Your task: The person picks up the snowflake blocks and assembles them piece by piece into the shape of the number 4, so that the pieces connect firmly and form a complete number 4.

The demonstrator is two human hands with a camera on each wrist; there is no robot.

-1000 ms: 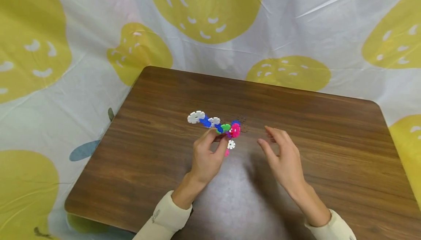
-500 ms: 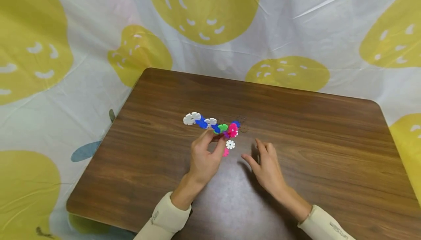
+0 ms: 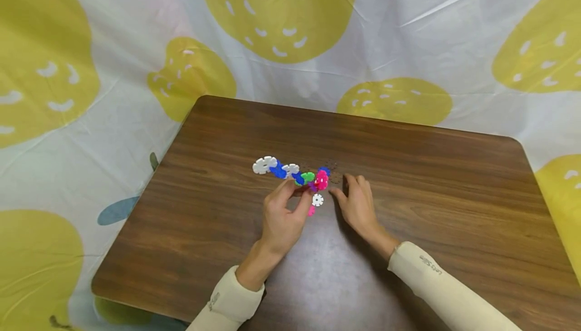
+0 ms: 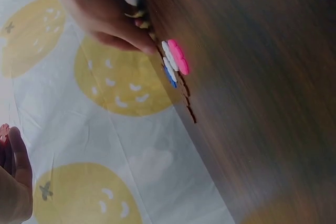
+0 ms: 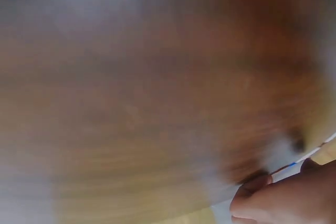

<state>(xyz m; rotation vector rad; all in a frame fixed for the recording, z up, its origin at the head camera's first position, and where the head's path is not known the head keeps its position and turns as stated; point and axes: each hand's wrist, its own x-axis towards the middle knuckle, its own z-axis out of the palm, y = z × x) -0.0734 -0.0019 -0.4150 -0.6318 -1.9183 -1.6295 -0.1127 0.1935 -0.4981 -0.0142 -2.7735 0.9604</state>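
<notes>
My left hand [image 3: 282,220] pinches a chain of slotted snowflake discs [image 3: 278,170] between thumb and fingers, above the table. White, blue and green discs run off to the left; a bright pink disc [image 3: 322,180] shows at the right end. In the left wrist view a bit of red [image 4: 4,132] shows at the left hand's fingers. My right hand [image 3: 359,204] is low over the table with thumb and fingers apart, fingertips right beside loose brown discs [image 3: 335,177]. The left wrist view also shows the right hand [image 4: 105,17] close to the loose discs.
A loose white disc [image 3: 317,200], a small pink disc [image 3: 311,211] and a blue disc [image 3: 324,170] lie on the brown wooden table [image 3: 431,195]. A fruit-print curtain [image 3: 290,84] hangs behind the table's far edge. The right wrist view is mostly blurred.
My right hand has come from the right, lowered to the table and moved left to the brown discs. The left hand and its chain have shifted only slightly.
</notes>
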